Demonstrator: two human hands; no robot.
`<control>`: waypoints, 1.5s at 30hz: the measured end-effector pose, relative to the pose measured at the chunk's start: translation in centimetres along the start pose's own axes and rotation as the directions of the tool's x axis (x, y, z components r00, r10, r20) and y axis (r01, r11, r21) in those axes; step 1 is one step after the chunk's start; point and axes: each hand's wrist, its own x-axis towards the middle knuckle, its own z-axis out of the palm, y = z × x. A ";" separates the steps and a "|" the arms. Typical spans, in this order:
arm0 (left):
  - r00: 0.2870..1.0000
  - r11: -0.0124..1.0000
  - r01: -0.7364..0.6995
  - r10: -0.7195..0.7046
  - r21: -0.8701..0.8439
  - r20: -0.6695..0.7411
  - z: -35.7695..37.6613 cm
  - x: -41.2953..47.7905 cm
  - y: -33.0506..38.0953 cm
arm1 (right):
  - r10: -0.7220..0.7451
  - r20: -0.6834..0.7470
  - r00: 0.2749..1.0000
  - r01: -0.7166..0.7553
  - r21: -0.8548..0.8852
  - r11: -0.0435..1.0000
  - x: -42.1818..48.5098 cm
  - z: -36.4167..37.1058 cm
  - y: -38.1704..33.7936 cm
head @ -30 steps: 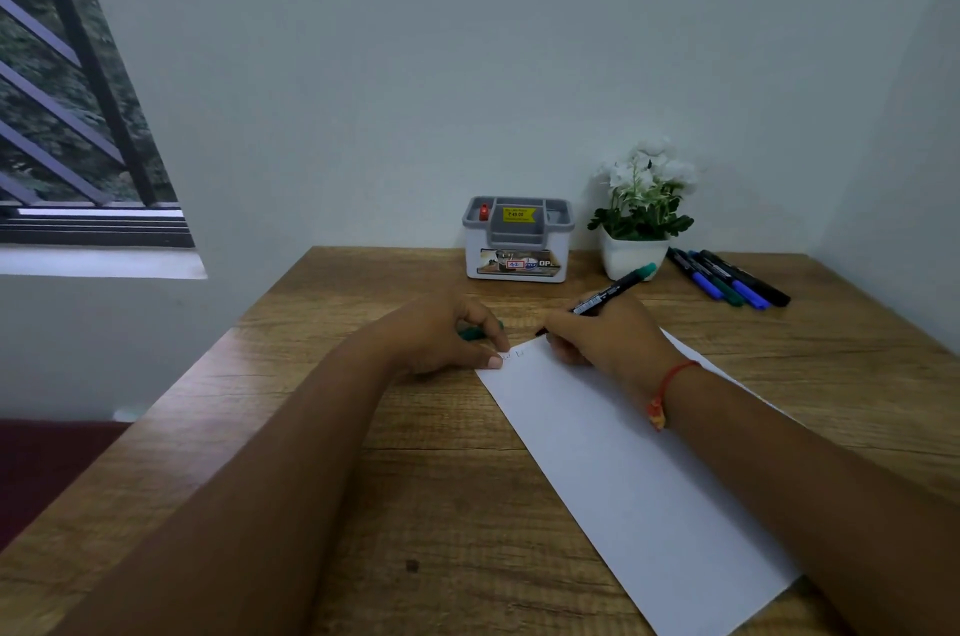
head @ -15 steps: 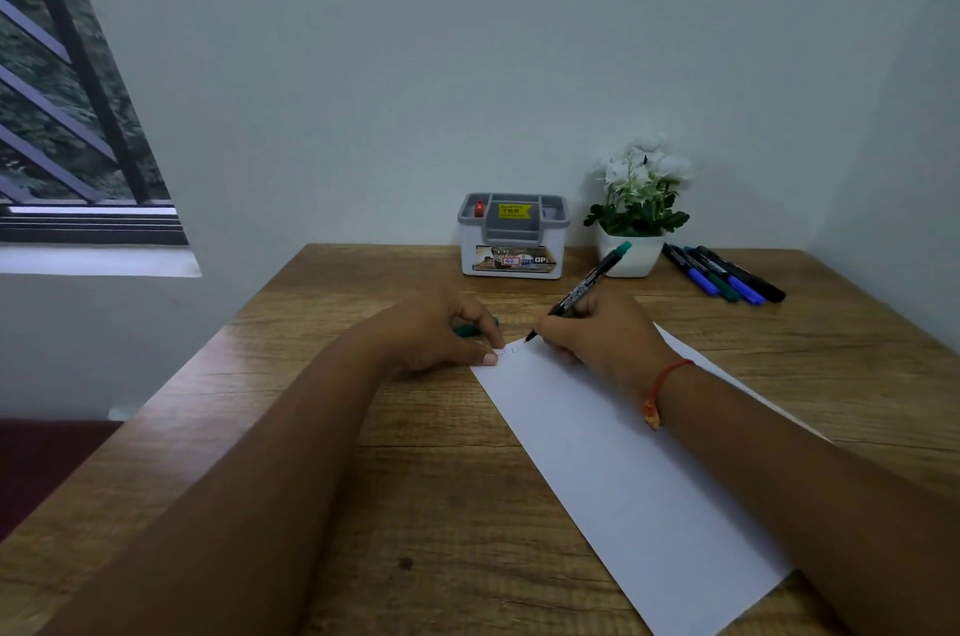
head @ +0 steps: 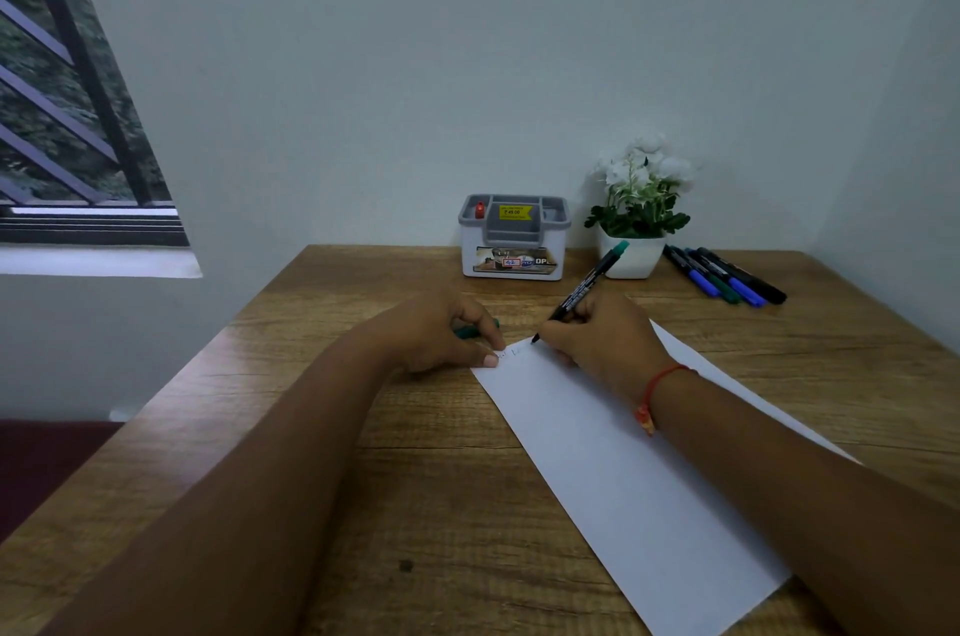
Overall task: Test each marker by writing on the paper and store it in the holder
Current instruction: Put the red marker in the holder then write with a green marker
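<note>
My right hand (head: 597, 331) grips a black marker with a green end (head: 587, 284), its tip touching the top edge of the white paper (head: 623, 469). Faint marks show near that edge. My left hand (head: 441, 334) rests on the table with its fingers closed around a green marker cap (head: 467, 331), and its thumb presses the paper's top left corner. The grey and white holder (head: 511, 235) stands at the back of the table, with a red marker end (head: 479, 209) showing in its left slot. Several more markers (head: 727, 277) lie at the back right.
A white pot with white flowers (head: 636, 214) stands right of the holder, close to the marker's upper end. The wooden table (head: 363, 427) meets walls at the back and right. A barred window (head: 62, 116) is on the left.
The marker in my right hand has tilted more upright and its tip has come down onto the paper's top edge. My left hand stays put.
</note>
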 end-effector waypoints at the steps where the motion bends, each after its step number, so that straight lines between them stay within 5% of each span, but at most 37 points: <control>1: 1.000 1.000 0.002 -0.002 -0.002 0.001 0.0 0.0 0.0 | 0.000 0.008 1.000 0.000 -0.003 1.000 0.0 0.0 0.0; 25: 1.000 1.000 -0.003 0.003 -0.008 0.002 -0.1 -0.3 0.1 | -0.005 0.002 1.000 0.006 -0.007 1.000 -0.2 -0.1 -0.3; 30: 1.000 1.000 0.016 -0.016 -0.002 -0.002 -0.1 -0.2 0.3 | 0.003 0.023 1.000 -0.005 0.115 0.993 -0.1 -0.6 -0.4; 45: 1.000 1.000 -0.004 0.004 0.002 0.001 0.0 -0.2 0.3 | -0.091 0.112 0.990 0.091 0.004 0.996 0.0 0.1 -0.1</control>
